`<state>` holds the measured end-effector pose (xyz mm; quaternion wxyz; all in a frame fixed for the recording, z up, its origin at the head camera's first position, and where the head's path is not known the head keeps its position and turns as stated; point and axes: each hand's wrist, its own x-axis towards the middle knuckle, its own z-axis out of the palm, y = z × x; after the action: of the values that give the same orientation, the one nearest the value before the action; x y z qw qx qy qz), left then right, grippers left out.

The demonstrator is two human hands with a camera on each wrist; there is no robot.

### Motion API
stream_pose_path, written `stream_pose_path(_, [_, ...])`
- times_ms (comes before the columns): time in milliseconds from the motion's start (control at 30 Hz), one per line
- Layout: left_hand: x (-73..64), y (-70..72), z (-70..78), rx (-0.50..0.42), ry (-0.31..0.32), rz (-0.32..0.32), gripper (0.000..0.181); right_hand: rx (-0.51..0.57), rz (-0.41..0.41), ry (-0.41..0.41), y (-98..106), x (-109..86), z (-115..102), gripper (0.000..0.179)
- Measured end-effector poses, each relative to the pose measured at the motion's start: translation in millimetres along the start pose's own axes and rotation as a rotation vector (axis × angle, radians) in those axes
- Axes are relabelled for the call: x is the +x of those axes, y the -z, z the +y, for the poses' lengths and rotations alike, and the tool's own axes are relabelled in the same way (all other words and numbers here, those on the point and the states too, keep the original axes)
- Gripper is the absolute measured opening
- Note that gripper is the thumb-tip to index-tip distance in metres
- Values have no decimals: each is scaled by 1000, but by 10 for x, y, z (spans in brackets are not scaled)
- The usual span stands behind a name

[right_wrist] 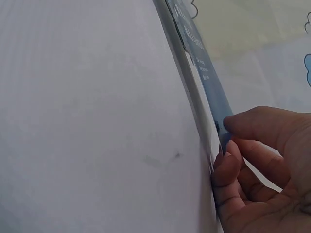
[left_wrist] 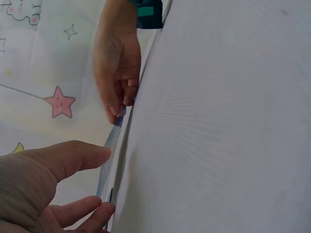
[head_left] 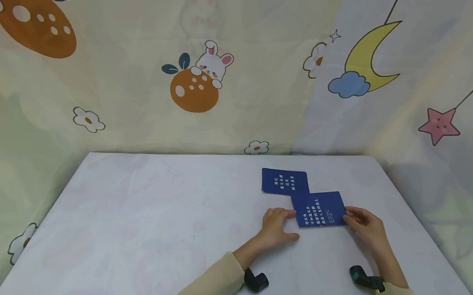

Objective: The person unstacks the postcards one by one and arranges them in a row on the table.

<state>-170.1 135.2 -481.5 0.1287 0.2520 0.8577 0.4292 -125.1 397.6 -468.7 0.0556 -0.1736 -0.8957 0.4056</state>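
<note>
Two dark blue cards with white writing are at the right of the table. The nearer card (head_left: 320, 210) overlaps a corner of the farther card (head_left: 282, 182). My right hand (head_left: 363, 226) pinches the nearer card's right end between thumb and fingers; in the right wrist view that blue card (right_wrist: 209, 82) is seen nearly edge-on. At the card's left end is my left hand (head_left: 276, 227), fingertips right at its edge and thumb spread away from them. In the left wrist view the left hand's thumb (left_wrist: 87, 158) stands apart from its fingers.
Both cards are on a white-covered table (head_left: 147, 234). A cloth backdrop (head_left: 133, 61) with printed rabbits, flowers and a moon rises behind the table's back edge. Black wrist devices, one on the left (head_left: 255, 281) and one on the right (head_left: 365, 277), stick out from the sleeves.
</note>
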Motion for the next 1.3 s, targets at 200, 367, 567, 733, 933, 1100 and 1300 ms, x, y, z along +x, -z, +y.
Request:
stream_pose_path(200, [13, -90, 77, 25, -16, -18, 60, -7, 18, -13, 72, -20, 23, 42])
stream_pose_path(367, [28, -183, 141, 83, -23, -37, 62, -15, 34, -46, 122, -22, 75, 42])
stream_pose_path(567, [42, -249, 190, 168, -41, -64, 63, -15, 49, -94, 152, -9, 141, 42])
stream_pose_path(733, [49, -247, 223, 202, -62, -83, 62, -29, 46, -96, 203, 9, 140, 42])
stream_pose_path(933, [58, -235, 212, 216, -88, -93, 61, -60, 32, -86, 213, 22, 111, 44])
stream_pose_path(1100, [41, -233, 191, 221, -99, -98, 62, -63, 39, -116, 175, 9, 109, 45])
stream_pose_path(1300, [60, -210, 196, 218, -100, -114, 62, -67, 37, -96, 181, 15, 88, 45])
